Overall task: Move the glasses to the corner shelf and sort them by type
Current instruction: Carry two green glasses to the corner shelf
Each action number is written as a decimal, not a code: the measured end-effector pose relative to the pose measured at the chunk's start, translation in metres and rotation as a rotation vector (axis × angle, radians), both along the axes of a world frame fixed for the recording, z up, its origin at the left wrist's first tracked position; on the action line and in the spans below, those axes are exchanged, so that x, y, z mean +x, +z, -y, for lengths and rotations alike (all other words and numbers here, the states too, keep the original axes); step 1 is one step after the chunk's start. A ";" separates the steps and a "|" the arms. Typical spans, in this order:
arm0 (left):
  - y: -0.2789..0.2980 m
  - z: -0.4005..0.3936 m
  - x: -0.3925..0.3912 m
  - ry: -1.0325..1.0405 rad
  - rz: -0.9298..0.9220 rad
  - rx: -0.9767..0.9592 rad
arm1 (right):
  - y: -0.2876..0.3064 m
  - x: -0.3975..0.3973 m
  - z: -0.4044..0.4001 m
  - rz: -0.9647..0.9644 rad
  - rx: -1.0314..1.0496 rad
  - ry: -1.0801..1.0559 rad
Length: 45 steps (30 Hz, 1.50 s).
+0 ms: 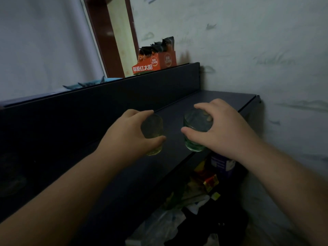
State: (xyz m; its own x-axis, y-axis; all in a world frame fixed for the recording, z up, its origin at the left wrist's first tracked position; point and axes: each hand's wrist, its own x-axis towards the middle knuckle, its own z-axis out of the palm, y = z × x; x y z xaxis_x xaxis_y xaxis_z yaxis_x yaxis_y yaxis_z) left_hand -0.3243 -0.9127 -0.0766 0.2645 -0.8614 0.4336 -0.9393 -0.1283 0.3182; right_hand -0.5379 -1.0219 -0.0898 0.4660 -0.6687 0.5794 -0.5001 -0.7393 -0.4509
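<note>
My left hand grips a yellow glass, my right hand a green glass, mid-frame over the shelf. Upper-centre orange box reads 草原红太阳.

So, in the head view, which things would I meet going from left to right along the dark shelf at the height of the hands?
left hand → yellowish glass → greenish glass → right hand → wall

We see an orange box with white writing up on the high ledge, with dark packets sticking out of it. Down low, we see shiny wrappers, a purple box and a white bag.
</note>
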 end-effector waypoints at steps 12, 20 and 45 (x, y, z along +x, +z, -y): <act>-0.008 0.137 -0.043 0.269 -0.102 -0.086 | 0.014 -0.012 0.182 -0.092 -0.006 0.253; -0.004 0.180 0.008 0.459 0.034 0.040 | 0.025 0.076 0.250 -0.180 0.028 0.398; -0.020 0.231 0.093 0.728 -0.076 0.099 | 0.003 0.217 0.303 -0.313 0.099 0.599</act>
State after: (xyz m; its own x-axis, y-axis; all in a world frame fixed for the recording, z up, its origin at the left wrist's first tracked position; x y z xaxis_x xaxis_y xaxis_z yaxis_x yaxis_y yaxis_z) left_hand -0.2315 -1.1436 -0.0966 0.8102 -0.4905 0.3209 -0.5814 -0.7421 0.3335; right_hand -0.3206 -1.3248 -0.0870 0.9078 -0.2860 0.3067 -0.1350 -0.8918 -0.4319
